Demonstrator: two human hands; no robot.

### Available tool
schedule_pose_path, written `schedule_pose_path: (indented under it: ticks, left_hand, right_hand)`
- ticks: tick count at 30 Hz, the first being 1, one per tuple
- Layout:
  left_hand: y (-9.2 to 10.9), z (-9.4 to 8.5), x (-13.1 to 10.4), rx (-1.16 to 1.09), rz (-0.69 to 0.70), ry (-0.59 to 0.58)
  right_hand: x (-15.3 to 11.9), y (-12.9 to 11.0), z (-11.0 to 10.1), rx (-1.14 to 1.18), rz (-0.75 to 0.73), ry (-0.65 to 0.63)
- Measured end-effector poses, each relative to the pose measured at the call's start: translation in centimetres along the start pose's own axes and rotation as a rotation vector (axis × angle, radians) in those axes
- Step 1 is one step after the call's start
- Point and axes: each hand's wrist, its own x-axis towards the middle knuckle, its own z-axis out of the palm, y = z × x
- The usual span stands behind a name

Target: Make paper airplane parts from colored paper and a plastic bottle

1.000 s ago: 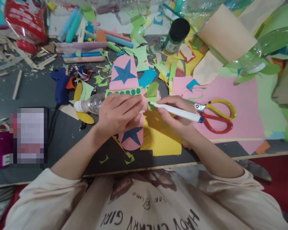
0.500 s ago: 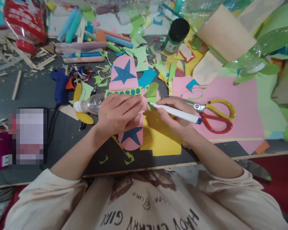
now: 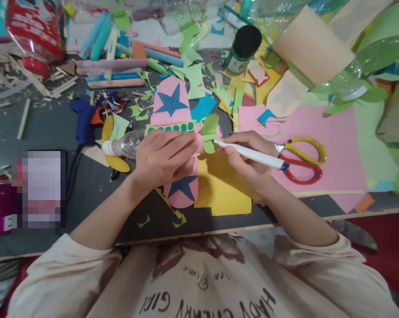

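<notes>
A plastic-bottle airplane (image 3: 129,144) lies on its side, with pink paper wings (image 3: 171,100) bearing blue stars and a yellow propeller (image 3: 117,163) at the white cap. My left hand (image 3: 168,152) is closed over the bottle's middle, its fingers wrapped round the body. In my right hand (image 3: 248,154) is a white marker (image 3: 254,155) with a blue end. The marker's tip touches the green paper tail piece (image 3: 210,139), where a short dark line shows. Scissors (image 3: 300,159) with yellow and red handles lie partly behind my right hand.
Pink paper sheets (image 3: 332,154) lie on the right, yellow paper (image 3: 230,194) at the front. A black-lidded jar (image 3: 243,48), markers (image 3: 113,70) and paper scraps crowd the back. On the left are a blue glue gun (image 3: 83,119) and a phone (image 3: 42,190).
My right hand and the marker have shifted slightly to the right across the green tail piece. A dark line now shows there. My left hand stays in place.
</notes>
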Motion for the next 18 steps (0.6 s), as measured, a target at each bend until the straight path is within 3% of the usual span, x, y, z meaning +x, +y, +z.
schedule_pose_path:
  ticks: [9, 14, 18]
  left_hand:
    - [0.0, 0.06, -0.16, 0.025, -0.008, -0.033]
    - [0.0, 0.12, -0.23, -0.005, -0.005, 0.007]
    - [-0.06, 0.19, -0.61, -0.031, -0.054, -0.081]
  right_hand:
    - [0.28, -0.15, -0.19, -0.019, 0.015, 0.04]
    - [0.0, 0.27, -0.28, -0.004, 0.02, 0.04]
    - [-0.56, 0.78, -0.32, 0.033, 0.016, 0.076]
